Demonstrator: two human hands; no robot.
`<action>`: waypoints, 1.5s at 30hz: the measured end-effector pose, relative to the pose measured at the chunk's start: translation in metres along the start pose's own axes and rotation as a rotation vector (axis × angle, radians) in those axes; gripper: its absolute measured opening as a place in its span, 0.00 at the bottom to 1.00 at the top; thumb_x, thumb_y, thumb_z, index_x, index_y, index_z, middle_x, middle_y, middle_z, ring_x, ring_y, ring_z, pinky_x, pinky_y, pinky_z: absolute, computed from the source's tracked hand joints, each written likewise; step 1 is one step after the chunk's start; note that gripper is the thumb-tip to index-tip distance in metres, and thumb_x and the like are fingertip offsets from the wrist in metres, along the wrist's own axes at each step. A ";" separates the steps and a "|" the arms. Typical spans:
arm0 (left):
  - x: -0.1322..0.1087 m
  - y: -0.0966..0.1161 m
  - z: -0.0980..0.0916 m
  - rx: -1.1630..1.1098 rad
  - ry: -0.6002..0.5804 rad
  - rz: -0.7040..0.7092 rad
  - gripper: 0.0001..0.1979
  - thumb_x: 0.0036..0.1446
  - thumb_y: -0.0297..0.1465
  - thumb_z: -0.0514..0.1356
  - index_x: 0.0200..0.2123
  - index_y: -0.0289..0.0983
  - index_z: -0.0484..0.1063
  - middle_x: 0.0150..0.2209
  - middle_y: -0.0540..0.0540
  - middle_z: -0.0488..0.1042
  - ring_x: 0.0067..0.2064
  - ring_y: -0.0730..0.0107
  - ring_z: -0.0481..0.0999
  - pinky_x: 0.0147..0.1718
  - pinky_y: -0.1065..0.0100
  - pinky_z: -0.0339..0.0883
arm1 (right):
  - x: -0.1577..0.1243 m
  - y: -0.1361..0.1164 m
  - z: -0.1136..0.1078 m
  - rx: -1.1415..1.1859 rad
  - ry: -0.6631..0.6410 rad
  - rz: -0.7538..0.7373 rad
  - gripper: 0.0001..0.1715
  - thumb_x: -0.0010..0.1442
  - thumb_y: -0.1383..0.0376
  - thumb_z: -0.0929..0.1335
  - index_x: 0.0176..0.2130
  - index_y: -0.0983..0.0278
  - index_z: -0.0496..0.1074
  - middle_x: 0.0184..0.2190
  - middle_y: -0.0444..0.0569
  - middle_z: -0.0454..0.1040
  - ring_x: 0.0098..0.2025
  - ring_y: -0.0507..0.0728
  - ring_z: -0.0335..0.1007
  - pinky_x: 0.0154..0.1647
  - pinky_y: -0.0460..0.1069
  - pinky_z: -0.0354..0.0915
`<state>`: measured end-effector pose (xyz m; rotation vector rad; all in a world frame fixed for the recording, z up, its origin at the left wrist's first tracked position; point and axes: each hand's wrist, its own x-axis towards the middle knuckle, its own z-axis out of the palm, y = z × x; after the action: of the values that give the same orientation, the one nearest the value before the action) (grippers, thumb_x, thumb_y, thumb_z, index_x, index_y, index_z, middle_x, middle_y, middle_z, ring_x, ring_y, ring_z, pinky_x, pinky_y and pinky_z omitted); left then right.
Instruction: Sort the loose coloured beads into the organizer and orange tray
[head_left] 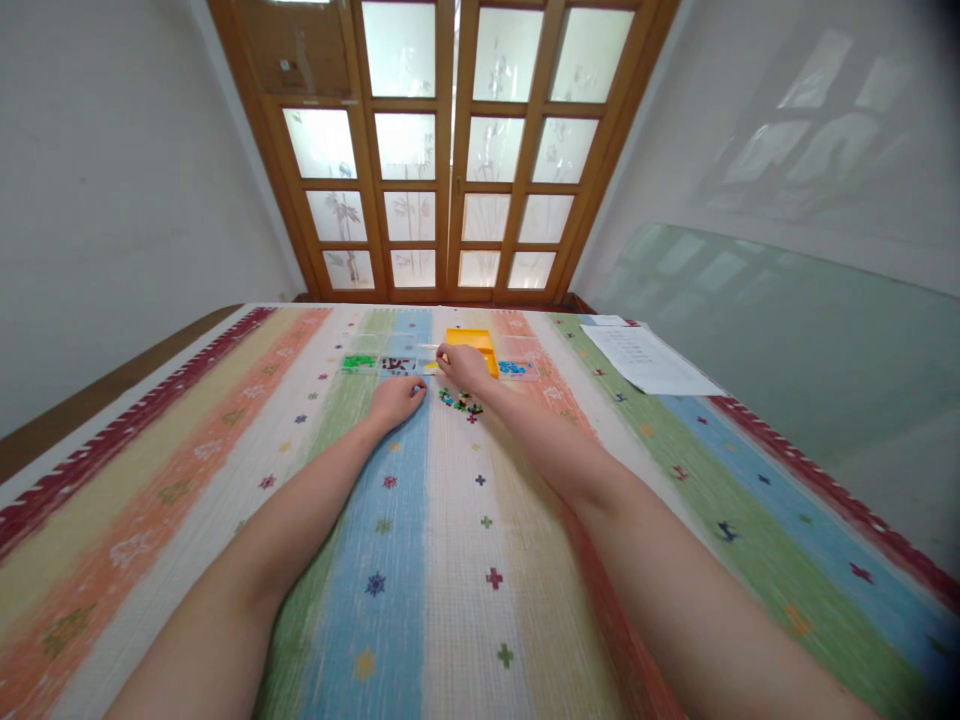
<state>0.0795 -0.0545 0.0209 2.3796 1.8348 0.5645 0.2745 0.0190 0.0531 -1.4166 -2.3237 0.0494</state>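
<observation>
My right hand (pixel 463 366) is closed in a pinch over the clear box compartment with small yellow pieces (pixel 430 367). A thin white stick-like thing (pixel 428 346) juts left from its fingertips; its exact kind is too small to tell. My left hand (pixel 399 402) rests on the cloth with curled fingers, and whatever they may hold is hidden. Between and just in front of my hands lies a loose pile of small mixed-colour pieces (pixel 460 402). Green pieces (pixel 360 362) and dark red pieces (pixel 397 365) fill compartments at the left, blue pieces (pixel 514 369) one at the right.
An open yellow box (pixel 468 337) stands behind my right hand. Printed white sheets (pixel 645 358) lie at the table's right side. A striped tablecloth (pixel 450 560) covers the table. Beyond its far edge are wooden doors with glass panes (pixel 450 150); a glass sheet (pixel 750 320) leans at the right wall.
</observation>
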 end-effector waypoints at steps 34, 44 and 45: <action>0.000 0.000 0.000 0.030 -0.006 -0.041 0.14 0.67 0.37 0.58 0.47 0.42 0.82 0.41 0.44 0.84 0.44 0.58 0.80 0.43 0.65 0.67 | -0.109 0.058 -0.032 0.141 -0.187 -0.277 0.11 0.67 0.69 0.68 0.44 0.60 0.81 0.42 0.51 0.81 0.43 0.58 0.75 0.43 0.48 0.62; 0.000 0.001 -0.002 0.034 -0.018 -0.041 0.15 0.68 0.37 0.56 0.48 0.42 0.82 0.44 0.44 0.84 0.45 0.57 0.80 0.44 0.63 0.68 | -0.110 0.059 -0.031 0.149 -0.180 -0.355 0.10 0.70 0.66 0.69 0.48 0.60 0.80 0.44 0.50 0.80 0.45 0.57 0.74 0.45 0.48 0.63; 0.000 0.000 -0.002 0.031 -0.018 -0.038 0.15 0.68 0.37 0.56 0.48 0.42 0.82 0.43 0.44 0.84 0.44 0.57 0.80 0.44 0.63 0.68 | -0.110 0.059 -0.031 0.157 -0.185 -0.362 0.10 0.70 0.66 0.69 0.47 0.60 0.80 0.43 0.50 0.79 0.45 0.57 0.74 0.45 0.48 0.63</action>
<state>0.0787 -0.0551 0.0227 2.3554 1.8905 0.5137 0.3788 -0.0523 0.0305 -0.9359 -2.6268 0.2613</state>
